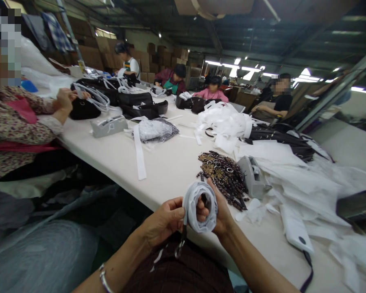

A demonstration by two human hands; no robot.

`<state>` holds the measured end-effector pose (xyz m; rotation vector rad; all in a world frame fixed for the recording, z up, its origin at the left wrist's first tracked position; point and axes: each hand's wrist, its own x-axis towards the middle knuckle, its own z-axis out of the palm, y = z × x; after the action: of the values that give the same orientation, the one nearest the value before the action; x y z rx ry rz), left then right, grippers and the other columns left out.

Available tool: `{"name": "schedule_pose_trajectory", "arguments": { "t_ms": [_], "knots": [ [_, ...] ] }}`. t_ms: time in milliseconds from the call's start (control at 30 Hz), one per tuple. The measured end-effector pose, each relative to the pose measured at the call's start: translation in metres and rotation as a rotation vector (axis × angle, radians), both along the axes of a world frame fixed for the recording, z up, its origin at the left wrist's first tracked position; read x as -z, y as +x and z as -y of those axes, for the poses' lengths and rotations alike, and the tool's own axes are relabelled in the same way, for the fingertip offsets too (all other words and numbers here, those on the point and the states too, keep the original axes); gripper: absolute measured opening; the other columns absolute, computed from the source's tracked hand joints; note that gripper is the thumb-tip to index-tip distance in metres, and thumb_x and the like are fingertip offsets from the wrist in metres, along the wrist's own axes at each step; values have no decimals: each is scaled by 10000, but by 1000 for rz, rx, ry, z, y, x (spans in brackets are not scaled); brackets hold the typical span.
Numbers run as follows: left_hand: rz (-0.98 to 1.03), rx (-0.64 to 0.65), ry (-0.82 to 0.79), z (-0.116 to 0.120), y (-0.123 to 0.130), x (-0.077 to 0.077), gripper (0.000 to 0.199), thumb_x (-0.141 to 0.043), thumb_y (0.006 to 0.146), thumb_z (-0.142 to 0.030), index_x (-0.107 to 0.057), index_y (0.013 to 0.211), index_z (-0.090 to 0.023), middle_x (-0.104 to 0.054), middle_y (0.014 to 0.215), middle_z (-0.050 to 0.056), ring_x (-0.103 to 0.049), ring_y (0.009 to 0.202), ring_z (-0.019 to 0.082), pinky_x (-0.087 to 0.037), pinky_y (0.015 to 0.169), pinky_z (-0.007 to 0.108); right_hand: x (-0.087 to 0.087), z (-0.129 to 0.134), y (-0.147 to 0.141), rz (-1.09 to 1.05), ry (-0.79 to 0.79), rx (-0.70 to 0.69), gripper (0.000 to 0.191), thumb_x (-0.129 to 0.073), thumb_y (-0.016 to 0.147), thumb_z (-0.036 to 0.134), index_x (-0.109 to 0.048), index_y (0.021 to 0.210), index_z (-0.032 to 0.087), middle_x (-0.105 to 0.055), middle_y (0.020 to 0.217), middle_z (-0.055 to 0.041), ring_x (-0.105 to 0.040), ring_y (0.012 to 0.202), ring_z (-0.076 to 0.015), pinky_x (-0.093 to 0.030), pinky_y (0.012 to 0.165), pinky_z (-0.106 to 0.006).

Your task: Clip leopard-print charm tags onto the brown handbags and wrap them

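A coiled strap wrapped in white material (190, 203) is held up over the near table edge. My left hand (167, 219) pinches its left side between thumb and fingers. Around the right side of the coil goes my right hand (216, 209), with some fingertips showing through the middle hole. A dark strap end with a metal clasp (179, 247) hangs below the coil, by my left hand. Just beyond my right hand lies a pile of dark brown straps with metal rings (221, 171).
A grey tape dispenser (252, 177) stands right of the pile, near white sheets (293, 183) and a white device (296, 230). Farther off are a plastic-wrapped bundle (155, 130), another dispenser (110, 126) and black bags (140, 105). A person (18, 118) works at left; several others sit beyond.
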<state>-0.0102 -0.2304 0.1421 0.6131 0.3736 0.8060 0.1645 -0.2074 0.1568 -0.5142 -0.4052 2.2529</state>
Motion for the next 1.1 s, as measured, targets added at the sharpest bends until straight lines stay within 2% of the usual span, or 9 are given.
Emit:
{"name": "schedule_pose_trajectory", "arguments": {
  "t_ms": [100, 267, 433, 567, 733, 800, 900, 967, 1100],
  "knots": [
    [-8, 1, 6, -4, -2, 4, 438, -720, 810, -287, -627, 1197, -104, -679, 1102, 167, -682, 862, 184, -541, 743, 255, 10, -4, -2, -2, -66, 14, 688, -369, 897, 691, -645, 702, 91, -615, 547, -37, -471, 383, -81, -456, 410, -209],
    [-41, 1, 38, -9, -3, 11, 451, -726, 796, -318, -624, 1190, -126, -681, 1081, 144, -670, 859, 182, -542, 695, 246, 16, -9, -10, 13, -81, 8, 664, -415, 879, 689, -606, 603, 116, -519, 420, -8, -457, 375, -101, -405, 379, -200],
    [-216, -20, 132, -12, -6, 18, 344, -697, 787, -313, -681, 1052, -95, -654, 832, 65, -523, 590, 79, -412, 517, 166, 21, -11, -13, 133, -154, 197, 496, -560, 876, 536, -579, 579, 138, -601, 515, -15, -510, 455, -110, -434, 459, -212],
    [-397, -64, 341, -14, -7, 8, 199, -651, 770, -273, -692, 880, -112, -607, 817, 34, -499, 681, 102, -388, 589, 187, 36, -20, -17, 239, -155, 269, 464, -622, 827, 523, -524, 553, 163, -575, 503, 6, -484, 458, -106, -426, 483, -222],
    [-941, -282, 824, -26, -8, -11, 50, -614, 741, -196, -611, 708, -158, -504, 756, -10, -485, 706, 122, -386, 633, 228, 50, -45, -26, 754, 272, 522, 403, -611, 792, 545, -595, 670, 161, -574, 568, 12, -490, 512, -123, -409, 516, -247],
    [-1265, -345, 1095, -36, -9, -8, 13, -618, 735, -174, -608, 740, -167, -532, 794, 3, -504, 715, 139, -397, 642, 252, 48, -54, -23, 906, 400, 616, 327, -646, 779, 490, -630, 754, 164, -604, 652, 16, -510, 590, -126, -416, 577, -245],
    [-1642, -313, 1447, -57, -11, 10, 58, -610, 755, -154, -633, 808, -156, -596, 884, 54, -562, 787, 194, -437, 700, 311, 41, -63, -14, 1053, 537, 703, 230, -695, 763, 400, -644, 791, 177, -606, 708, 28, -507, 666, -121, -411, 658, -237],
    [-1765, -273, 1552, -69, -10, 30, 71, -598, 779, -140, -645, 832, -145, -615, 897, 75, -585, 815, 216, -453, 720, 336, 39, -65, -11, 1204, 751, 644, 192, -664, 803, 369, -664, 818, 177, -623, 738, 11, -518, 675, -129, -418, 675, -250],
    [-1797, -314, 1573, -80, -7, 70, 108, -570, 847, -152, -655, 913, -147, -632, 914, 80, -598, 850, 218, -467, 740, 336, 53, -64, -10, 1377, 1143, 285, 73, -667, 811, 221, -713, 862, 196, -650, 810, -15, -568, 754, -144, -442, 736, -263]
  ]
}}
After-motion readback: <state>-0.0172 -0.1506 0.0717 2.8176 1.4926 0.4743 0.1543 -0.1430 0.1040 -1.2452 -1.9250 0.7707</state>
